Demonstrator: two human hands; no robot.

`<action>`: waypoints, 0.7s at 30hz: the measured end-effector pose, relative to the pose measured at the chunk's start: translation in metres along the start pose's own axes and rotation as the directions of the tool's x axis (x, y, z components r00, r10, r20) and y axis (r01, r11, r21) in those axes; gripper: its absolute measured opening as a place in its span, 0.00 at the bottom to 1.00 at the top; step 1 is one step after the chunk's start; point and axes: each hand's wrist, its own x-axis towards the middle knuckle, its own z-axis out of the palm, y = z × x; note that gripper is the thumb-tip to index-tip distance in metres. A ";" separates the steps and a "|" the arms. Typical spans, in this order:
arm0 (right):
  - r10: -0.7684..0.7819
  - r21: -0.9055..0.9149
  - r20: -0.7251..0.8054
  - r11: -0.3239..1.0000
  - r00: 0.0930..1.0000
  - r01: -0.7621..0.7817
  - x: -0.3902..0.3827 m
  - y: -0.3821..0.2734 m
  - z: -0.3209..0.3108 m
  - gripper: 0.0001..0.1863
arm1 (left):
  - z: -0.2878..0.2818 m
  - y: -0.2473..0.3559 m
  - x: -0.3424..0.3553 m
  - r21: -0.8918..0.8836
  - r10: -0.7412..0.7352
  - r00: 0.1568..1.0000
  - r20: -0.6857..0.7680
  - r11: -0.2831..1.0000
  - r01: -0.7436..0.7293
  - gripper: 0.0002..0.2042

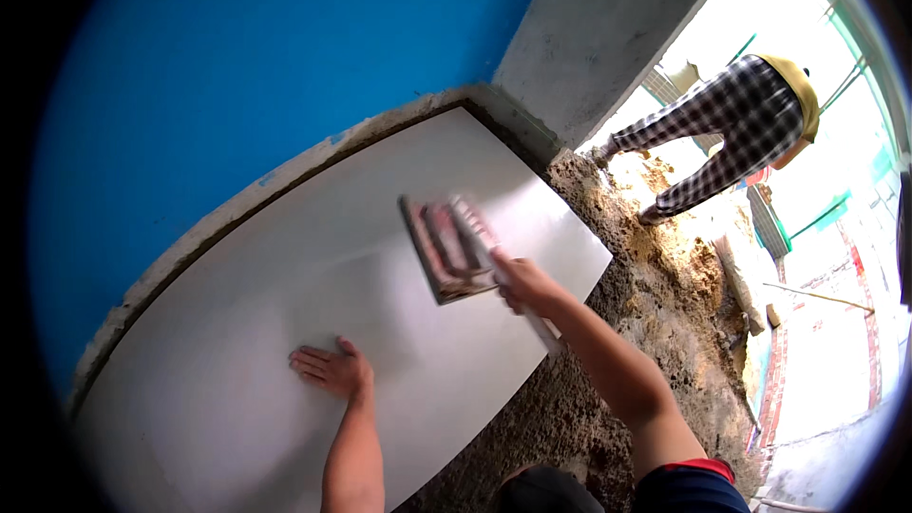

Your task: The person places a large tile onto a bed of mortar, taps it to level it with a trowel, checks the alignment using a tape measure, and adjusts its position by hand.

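Note:
A large pale grey slab point(228, 351) lies beside the blue wall on rough mortar. My left hand point(328, 369) is spread on the slab's surface, fingers apart, holding nothing. My right hand point(521, 280) grips the handle of a blurred tool point(442, 247) above the slab's right part. The tool has a rectangular pad with a reddish, raised top and a long, light metal piece reaching down past my wrist; its exact kind is unclear.
Crumbly sand and mortar point(627, 304) border the slab's right edge. A co-worker in checked trousers point(731, 123) bends in the bright doorway. A concrete pillar point(594, 38) adjoins the blue wall point(266, 47). A rolled pale sack point(736, 275) lies at the right.

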 end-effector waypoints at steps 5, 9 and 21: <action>-0.489 -0.140 -0.525 0.857 0.697 0.496 -0.056 0.023 -0.059 0.28 | -0.001 0.035 0.015 0.130 -0.087 0.993 -0.079 0.987 0.097 0.43; 0.042 -0.234 -0.563 0.950 0.825 -0.208 0.046 0.084 -0.027 0.35 | 0.006 0.063 0.031 0.151 -0.155 0.987 -0.046 0.975 0.160 0.44; -0.463 -0.116 -0.574 0.862 0.675 0.493 0.096 -0.062 -0.106 0.27 | 0.016 0.070 0.043 0.168 -0.086 0.990 -0.111 0.980 0.104 0.43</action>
